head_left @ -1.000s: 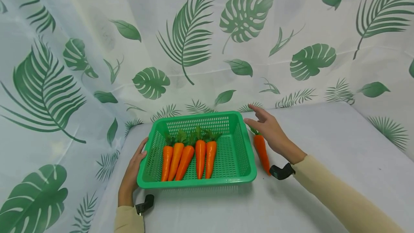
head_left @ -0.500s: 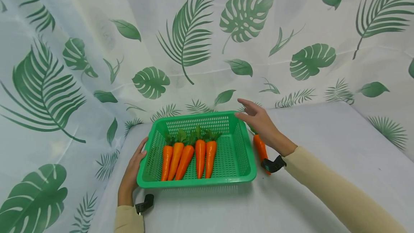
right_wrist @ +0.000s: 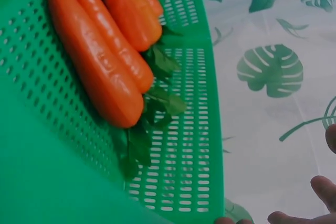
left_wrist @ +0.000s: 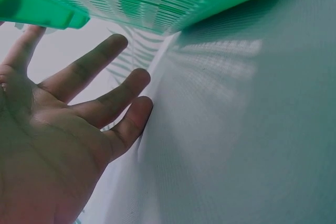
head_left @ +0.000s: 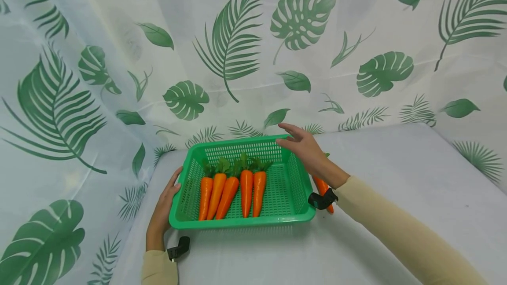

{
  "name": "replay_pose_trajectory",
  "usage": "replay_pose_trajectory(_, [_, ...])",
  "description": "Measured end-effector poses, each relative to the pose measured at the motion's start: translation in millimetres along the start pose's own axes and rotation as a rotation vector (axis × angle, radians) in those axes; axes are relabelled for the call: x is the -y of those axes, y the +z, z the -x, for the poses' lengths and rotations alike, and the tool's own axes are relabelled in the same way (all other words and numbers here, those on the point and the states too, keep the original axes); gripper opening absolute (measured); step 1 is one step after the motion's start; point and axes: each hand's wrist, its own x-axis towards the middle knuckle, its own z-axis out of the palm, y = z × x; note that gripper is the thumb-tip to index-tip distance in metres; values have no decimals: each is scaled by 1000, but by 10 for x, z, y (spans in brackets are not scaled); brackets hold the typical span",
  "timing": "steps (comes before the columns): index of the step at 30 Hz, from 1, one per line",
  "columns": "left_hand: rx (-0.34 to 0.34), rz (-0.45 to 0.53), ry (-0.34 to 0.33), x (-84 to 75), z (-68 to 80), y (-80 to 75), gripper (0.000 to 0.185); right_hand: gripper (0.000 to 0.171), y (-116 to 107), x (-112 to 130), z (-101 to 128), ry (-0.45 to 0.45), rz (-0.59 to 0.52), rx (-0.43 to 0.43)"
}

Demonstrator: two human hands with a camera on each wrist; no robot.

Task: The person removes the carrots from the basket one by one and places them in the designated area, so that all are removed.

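Observation:
A green plastic basket (head_left: 241, 223) stands on the white-covered table, with several orange carrots (head_left: 247, 192) lying side by side in its left and middle part, leafy tops toward the back. My left hand (head_left: 163, 208) rests against the basket's left side; in the left wrist view its fingers (left_wrist: 94, 66) reach out loosely beneath the rim. Over the basket's back right corner hovers my right hand (head_left: 308, 148), fingers spread and holding nothing. One more carrot (head_left: 321, 185) lies outside, along the basket's right side, partly hidden by the right hand and wrist.
A pale sheet with green leaf prints (head_left: 227, 43) hangs behind and to the left of the table. The white table surface (head_left: 404, 175) stretches away to the right. Each wrist bears a small black camera (head_left: 322, 199).
My right hand has moved left, from above the outside carrot to over the basket's back right corner. The left hand, basket and carrots have stayed in place.

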Motion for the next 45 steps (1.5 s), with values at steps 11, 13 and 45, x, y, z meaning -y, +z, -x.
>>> replay_pose_trajectory(11, [-5,-6,-14,20,32,10,56,61,124,-116,-51,48,-29,39])
replay_pose_trajectory(13, [-6,-8,-11,19,32,8,56,60,154,-134,-70,78,-44,40])
replay_pose_trajectory(45, [14,1,-9,-5,-4,-11,57,51,512,-242,-187,362,77,96])
